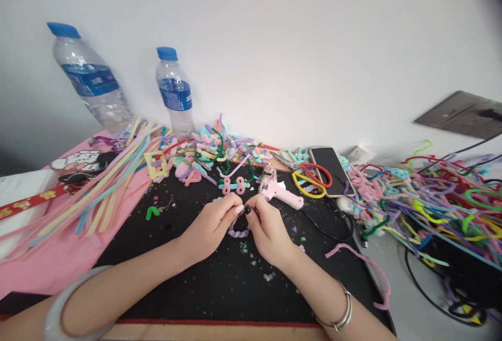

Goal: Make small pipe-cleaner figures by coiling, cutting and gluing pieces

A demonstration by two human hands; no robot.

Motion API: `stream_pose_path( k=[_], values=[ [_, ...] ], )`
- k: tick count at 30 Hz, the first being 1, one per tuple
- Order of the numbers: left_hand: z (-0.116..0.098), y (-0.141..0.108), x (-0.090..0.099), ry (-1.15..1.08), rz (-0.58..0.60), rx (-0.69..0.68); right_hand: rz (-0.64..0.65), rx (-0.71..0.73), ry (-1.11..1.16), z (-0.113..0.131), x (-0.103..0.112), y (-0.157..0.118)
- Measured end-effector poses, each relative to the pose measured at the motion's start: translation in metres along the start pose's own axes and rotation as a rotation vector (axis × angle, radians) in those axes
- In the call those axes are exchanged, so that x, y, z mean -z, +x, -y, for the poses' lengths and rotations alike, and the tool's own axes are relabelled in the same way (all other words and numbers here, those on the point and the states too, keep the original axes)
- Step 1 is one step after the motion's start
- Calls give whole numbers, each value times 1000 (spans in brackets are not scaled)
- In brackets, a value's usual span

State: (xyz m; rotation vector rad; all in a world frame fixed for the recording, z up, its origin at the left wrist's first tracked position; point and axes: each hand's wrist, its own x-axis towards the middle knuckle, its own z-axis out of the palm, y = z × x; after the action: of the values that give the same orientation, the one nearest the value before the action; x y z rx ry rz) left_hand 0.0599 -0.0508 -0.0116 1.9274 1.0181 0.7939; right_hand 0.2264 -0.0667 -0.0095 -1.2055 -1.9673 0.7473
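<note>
My left hand (217,224) and my right hand (270,228) meet over the middle of the black mat (176,283), fingertips pinched together. Between them hangs a twisted purple pipe cleaner (238,234), bent in a curve; its upper part is hidden behind my fingers. Just beyond my hands lies a pink hot glue gun (280,192), its nozzle end crusted. A small pink and teal pipe cleaner piece (234,185) rests beside it. Scissors with red and yellow handles (314,180) lie farther right.
Two water bottles (94,82) (174,95) stand against the wall. Long pipe cleaners (113,173) spread over the pink surface at left. A phone (332,170) and a tangled heap of pipe cleaners (415,194) fill the right. A black cable (329,234) runs from the glue gun.
</note>
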Motion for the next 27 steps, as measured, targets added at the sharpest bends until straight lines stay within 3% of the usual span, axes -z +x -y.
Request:
stream_pose_path(
  k=[10, 21, 27],
  values=[
    [3, 1, 3, 78, 14, -26, 79, 2, -2, -2, 8, 1],
    [9, 0, 1, 263, 41, -22, -34, 9, -197, 4, 0, -5],
    [10, 1, 1, 218, -55, -50, -102, 11, -158, 3, -4, -6]
  ],
)
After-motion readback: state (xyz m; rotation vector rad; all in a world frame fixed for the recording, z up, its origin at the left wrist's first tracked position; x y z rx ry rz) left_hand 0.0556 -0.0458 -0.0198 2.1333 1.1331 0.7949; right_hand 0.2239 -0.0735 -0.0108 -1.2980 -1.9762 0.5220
